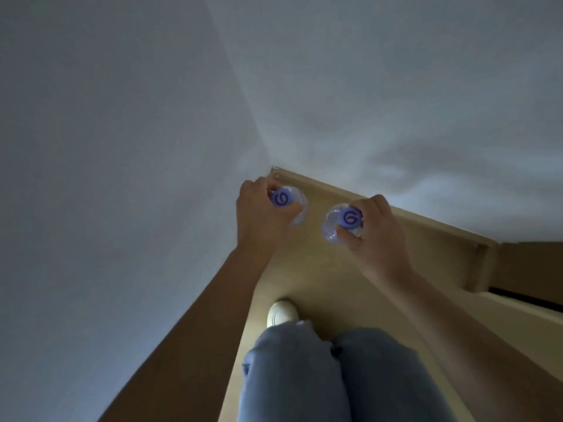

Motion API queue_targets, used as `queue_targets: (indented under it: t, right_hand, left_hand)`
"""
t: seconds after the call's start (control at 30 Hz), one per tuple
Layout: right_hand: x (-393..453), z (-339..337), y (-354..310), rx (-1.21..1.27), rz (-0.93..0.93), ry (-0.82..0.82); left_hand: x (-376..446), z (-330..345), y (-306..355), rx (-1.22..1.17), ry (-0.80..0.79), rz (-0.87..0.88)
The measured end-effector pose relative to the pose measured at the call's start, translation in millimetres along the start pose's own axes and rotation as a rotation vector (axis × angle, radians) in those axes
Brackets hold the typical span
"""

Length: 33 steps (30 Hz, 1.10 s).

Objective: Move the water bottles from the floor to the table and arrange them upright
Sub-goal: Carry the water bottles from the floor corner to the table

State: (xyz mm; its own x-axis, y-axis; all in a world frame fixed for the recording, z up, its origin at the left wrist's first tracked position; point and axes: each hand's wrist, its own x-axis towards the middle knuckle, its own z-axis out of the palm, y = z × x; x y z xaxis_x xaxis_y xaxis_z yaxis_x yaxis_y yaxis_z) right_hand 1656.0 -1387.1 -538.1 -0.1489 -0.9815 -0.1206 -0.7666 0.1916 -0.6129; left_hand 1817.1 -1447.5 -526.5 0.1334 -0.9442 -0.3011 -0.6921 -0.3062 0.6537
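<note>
Two clear water bottles with purple caps stand upright over the tan floor, seen from straight above. My left hand (pixel 262 214) grips the left bottle (pixel 283 200) around its neck. The right bottle (pixel 347 219) is held the same way by my right hand (pixel 373 233). Both bottles are near the corner where two white walls meet. I cannot tell whether their bases touch the floor. No table is in view.
White walls rise at the left (pixel 122 147) and at the back (pixel 396 117), with a tan skirting board (pixel 396 213) along the back one. My legs in blue jeans (pixel 320 376) and a white shoe (pixel 281 313) are below the hands. A door frame (pixel 484 266) stands at the right.
</note>
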Motion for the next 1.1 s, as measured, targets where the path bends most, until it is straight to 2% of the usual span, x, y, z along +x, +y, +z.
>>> queue_targets:
  t: [0.27, 0.43, 0.53, 0.83, 1.1]
  right_hand:
    - [-76, -157, -136, 0.108, -0.074, -0.018]
    - [-116, -246, -224, 0.196, -0.232, 0.037]
    - [-137, -288, -271, 0.232, -0.359, 0.008]
    - [-191, -357, -353, 0.172, -0.676, -0.174]
    - [-250, -353, -427, 0.222, -0.789, -0.291]
  left_hand:
    - [-123, -156, 125, -0.158, 0.181, 0.032]
    - [-197, -254, 188, -0.198, 0.279, 0.095]
    - [-241, -309, 209, -0.197, 0.328, 0.146]
    - [-359, -397, 219, -0.142, 0.499, 0.157]
    - [-442, -464, 175, -0.214, 0.606, 0.067]
